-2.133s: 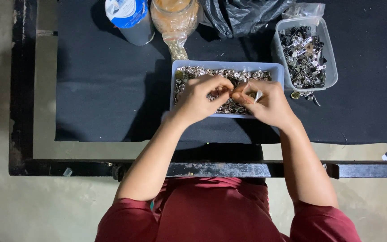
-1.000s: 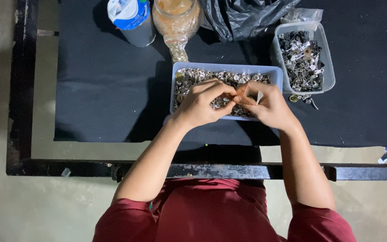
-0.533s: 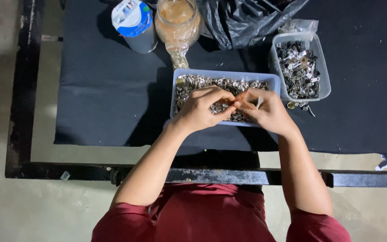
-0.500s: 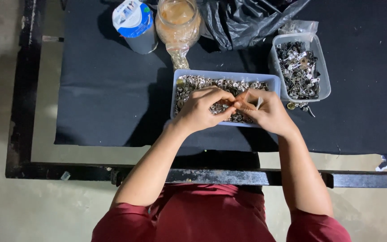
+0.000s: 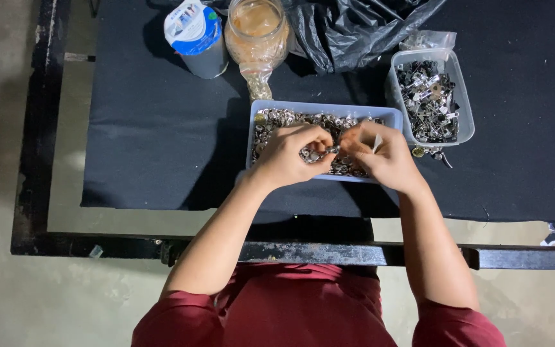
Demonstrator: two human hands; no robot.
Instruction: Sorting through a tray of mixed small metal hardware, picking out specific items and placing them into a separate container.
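Left hand (image 5: 287, 154) and right hand (image 5: 383, 157) meet over the blue tray (image 5: 258, 115), fingertips pinching a small metal piece (image 5: 319, 153), probably a clip; detail too small to confirm. Light, stiff, slippery: hold by its edges. Versus half a second earlier: hands barely shifted, same pinch.

I see one labelled package: a round tub (image 5: 195, 35) at the far left of the black counter (image 5: 155, 148), lid label white, blue and red with a small green spot, side wall dark. Just right of it, a clear bag (image 5: 256, 35) of tan stuff. No signs, no screens.
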